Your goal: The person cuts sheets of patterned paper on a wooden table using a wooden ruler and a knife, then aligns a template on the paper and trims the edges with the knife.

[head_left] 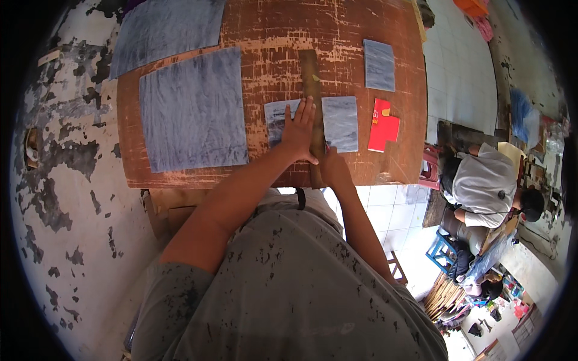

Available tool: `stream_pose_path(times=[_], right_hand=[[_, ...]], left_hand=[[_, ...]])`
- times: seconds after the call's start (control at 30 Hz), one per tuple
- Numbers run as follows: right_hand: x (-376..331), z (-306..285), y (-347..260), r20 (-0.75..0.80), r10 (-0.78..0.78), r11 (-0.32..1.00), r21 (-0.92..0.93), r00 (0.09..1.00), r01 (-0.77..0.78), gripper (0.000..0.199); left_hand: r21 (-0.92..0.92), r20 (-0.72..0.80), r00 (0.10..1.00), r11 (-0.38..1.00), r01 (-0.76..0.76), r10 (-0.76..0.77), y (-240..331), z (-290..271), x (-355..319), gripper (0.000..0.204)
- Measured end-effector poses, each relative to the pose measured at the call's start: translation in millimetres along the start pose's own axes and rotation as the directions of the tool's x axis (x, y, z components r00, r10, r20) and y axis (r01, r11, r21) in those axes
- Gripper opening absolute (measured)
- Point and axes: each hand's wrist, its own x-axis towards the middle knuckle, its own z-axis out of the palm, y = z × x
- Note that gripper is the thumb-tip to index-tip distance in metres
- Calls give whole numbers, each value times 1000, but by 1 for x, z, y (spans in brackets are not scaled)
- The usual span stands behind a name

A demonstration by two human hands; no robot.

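Observation:
A long brown straight strip [310, 78], like a straightedge, lies lengthwise on the worn brown table [271, 72]. Beneath it is a small blue-grey streaked sheet, showing as a left part [276, 117] and a right part [340, 123]. My left hand [298, 129] presses down flat, fingers spread, on the sheet's left part and the strip's edge. Against the strip's right side, near the table's front edge, my right hand [335, 167] is closed. A small dark tip shows at its fingers, too small to name.
Two larger blue-grey sheets [192, 111] [171, 30] lie to the left. A small blue-grey rectangular piece [379, 66] and a red paper item [383, 126] are on the right. Beyond the table's right side, a person in a white shirt [484, 183] sits near a blue stool [442, 253].

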Motion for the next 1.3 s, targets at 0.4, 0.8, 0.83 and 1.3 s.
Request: stream_pose_path(times=[0.4, 0.8, 0.83, 1.3], right_hand=[[-51, 29, 8, 57, 196, 968, 151, 979, -203, 56], [-75, 47, 10, 18, 245, 936, 257, 969, -241, 42], [-79, 49, 12, 20, 254, 931, 264, 967, -250, 42], [-88, 58, 34, -376, 365, 836, 535, 851, -122, 32]], left_hand=[[48, -23, 996, 995, -87, 88, 4, 9, -13, 170], [65, -52, 988, 987, -144, 148, 4, 20, -11, 172], [74, -70, 987, 987, -141, 146, 5, 20, -9, 172], [51, 19, 984, 983, -176, 176, 0, 14, -11, 176]])
